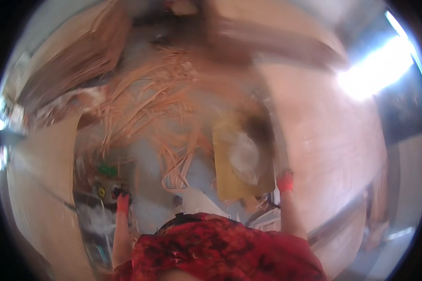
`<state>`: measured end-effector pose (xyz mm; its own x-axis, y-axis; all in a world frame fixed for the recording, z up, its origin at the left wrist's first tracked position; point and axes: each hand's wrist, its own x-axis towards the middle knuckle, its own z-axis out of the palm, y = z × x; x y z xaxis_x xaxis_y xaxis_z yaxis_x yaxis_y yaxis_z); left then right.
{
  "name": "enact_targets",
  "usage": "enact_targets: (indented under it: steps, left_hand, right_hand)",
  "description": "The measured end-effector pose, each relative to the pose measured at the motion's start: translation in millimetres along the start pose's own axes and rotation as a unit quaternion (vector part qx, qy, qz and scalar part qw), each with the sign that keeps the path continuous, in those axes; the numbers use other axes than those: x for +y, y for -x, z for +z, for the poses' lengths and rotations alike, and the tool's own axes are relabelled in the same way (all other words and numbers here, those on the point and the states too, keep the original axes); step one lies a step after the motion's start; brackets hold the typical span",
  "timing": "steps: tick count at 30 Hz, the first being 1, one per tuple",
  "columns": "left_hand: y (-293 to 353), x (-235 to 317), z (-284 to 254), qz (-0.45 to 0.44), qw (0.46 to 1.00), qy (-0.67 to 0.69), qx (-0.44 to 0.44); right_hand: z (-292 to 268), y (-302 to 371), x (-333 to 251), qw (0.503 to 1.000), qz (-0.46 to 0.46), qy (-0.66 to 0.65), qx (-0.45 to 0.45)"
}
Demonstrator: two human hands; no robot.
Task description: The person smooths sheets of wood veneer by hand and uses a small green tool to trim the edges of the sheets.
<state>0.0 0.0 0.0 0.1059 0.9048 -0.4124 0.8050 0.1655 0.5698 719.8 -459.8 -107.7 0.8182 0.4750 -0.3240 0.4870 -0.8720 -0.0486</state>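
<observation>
1. The left hand, in a dark-fingered glove with a red cuff, is held low at the left, well apart from the right. It is blurred; how far its fingers are opened, and whether anything is gripped, cannot be told.
2. A small yellow round item is seen just left of the left hand, and a green item is seen a little above it in the view; the exact kind of both is lost in blur.
3. The right hand, also red-cuffed, is placed at the near left edge of a large pale wood-coloured sheet, which is spread along the right side. The fingers appear to be bent, but whether the edge is gripped or only touched cannot be told.
4. A yellow panel is set left of the right hand, with a whitish patch shown on it.
5. Thin wood-coloured strips are strewn in a tangle over the grey floor ahead.
6. Another pale sheet is stretched along the left side, and a layered brown stack is seen beyond it.
7. A red patterned shirt is worn by the person.
</observation>
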Motion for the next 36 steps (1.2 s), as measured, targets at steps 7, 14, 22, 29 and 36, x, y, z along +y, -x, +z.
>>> enact_targets:
  steps: [7,14,22,29,36]
  left_hand:
    - [-294.6,466.2,155.4,0.054,0.930,0.253,-0.260]
    - [-449.2,733.1,350.9,0.012,0.823,0.283,-0.493]
    - [-556.3,1000.6,517.7,0.085,0.820,0.181,-0.537]
    - [-693.6,1212.1,723.5,0.454,0.819,-0.041,-0.349]
    - [-759.4,1394.6,857.2,0.528,0.722,-0.164,-0.417]
  right_hand:
    - [-47.8,-147.8,-26.0,0.990,0.077,-0.085,0.082]
    - [-101.0,-252.0,-62.9,0.964,0.183,-0.157,0.114]
    - [-181.2,-387.4,-154.9,0.906,0.368,-0.166,0.122]
    - [-242.6,-660.4,-295.8,0.464,0.379,-0.735,0.318]
    - [-347.5,-970.9,-363.1,0.263,0.402,-0.813,0.329]
